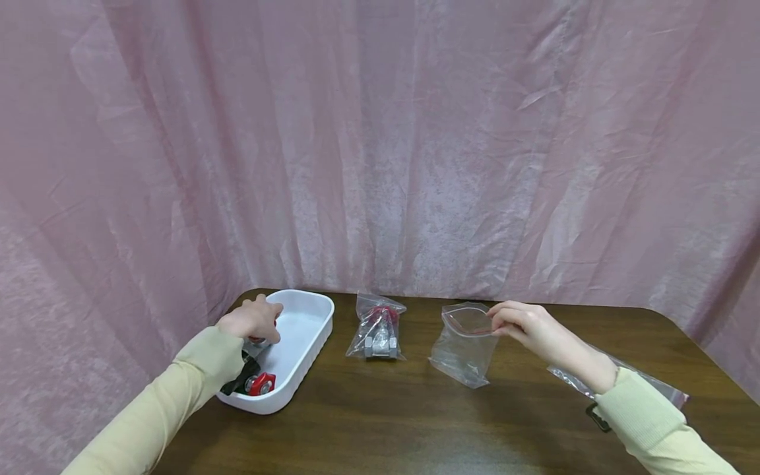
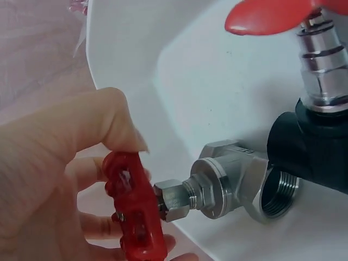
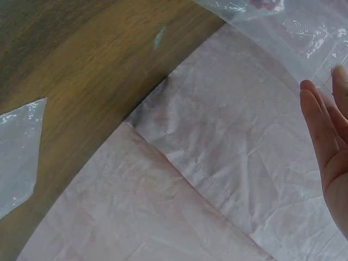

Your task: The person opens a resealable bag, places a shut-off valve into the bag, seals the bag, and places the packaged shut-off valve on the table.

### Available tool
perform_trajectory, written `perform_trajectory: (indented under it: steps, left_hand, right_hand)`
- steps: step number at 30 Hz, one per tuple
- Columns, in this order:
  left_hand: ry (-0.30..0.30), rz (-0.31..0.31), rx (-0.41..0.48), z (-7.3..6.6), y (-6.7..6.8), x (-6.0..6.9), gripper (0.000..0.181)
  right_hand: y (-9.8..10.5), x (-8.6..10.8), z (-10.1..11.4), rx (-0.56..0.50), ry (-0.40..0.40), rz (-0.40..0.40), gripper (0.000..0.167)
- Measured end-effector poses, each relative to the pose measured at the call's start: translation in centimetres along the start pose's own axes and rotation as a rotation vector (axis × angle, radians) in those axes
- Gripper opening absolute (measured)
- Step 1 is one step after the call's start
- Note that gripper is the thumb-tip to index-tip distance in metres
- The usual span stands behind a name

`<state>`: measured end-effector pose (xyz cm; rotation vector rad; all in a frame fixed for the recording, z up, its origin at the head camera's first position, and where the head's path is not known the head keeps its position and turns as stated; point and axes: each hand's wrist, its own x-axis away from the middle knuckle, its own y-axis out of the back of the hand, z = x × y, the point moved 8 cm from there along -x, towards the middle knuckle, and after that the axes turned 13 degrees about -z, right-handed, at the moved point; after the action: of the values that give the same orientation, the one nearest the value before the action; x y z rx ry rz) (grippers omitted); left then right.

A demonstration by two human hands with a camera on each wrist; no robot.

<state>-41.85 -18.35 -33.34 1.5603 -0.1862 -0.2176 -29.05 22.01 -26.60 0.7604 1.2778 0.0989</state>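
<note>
My left hand (image 1: 252, 320) is over the white tray (image 1: 305, 316) at the left of the table. In the left wrist view its thumb and fingers curl round the red handwheel (image 2: 137, 212) of a silver metal valve (image 2: 231, 176). Beside that valve lies a black valve (image 2: 315, 144) with a red handle (image 2: 266, 17). My right hand (image 1: 528, 328) pinches the rim of a clear zip bag (image 1: 466, 356), whose mouth gapes at the top. In the right wrist view only part of this bag (image 3: 293, 51) shows, at the fingertips.
A clear bag (image 1: 380, 330) holding a red-topped metal valve lies mid-table near the back. Flat clear plastic (image 1: 659, 389) lies under the right forearm. A red-handled valve (image 1: 262, 384) sits in the tray's near end. A pink curtain (image 1: 386, 165) hangs behind the wooden table (image 1: 380, 422).
</note>
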Motion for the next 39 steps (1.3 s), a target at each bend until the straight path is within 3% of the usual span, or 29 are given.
perform_trajectory:
  steps: [7,10,14,20,27,36,39]
  left_hand:
    - [-0.037,-0.065,-0.009,0.1,0.4,0.1,0.019]
    - [-0.045,-0.106,0.008,0.3,1.0,0.2,0.018]
    - [-0.041,-0.195,0.079,0.3,2.9,0.2,0.018]
    - [-0.062,-0.336,0.184,-0.2,6.1,0.5,0.026]
    - [-0.147,-0.383,0.234,-2.3,8.0,0.5,0.024]
    - [-0.195,-0.391,0.275,-5.7,9.1,0.6,0.025]
    - [-0.221,-0.413,0.315,-6.9,9.6,0.7,0.017]
  right_hand:
    - [-0.2,-0.1,0.0,-0.012,0.007,-0.006,0.019]
    - [-0.3,-0.2,0.0,-0.013,0.010,-0.002,0.020]
    - [-0.3,-0.3,-0.1,-0.009,0.008,-0.006,0.030]
    - [-0.2,-0.5,0.0,0.003,0.041,-0.015,0.032]
    - [-0.4,-0.4,0.0,-0.009,0.045,-0.024,0.035]
    - [-0.7,-0.2,-0.1,-0.011,0.006,0.002,0.028]
    - [-0.8,-0.3,0.0,-0.013,0.004,0.008,0.026]
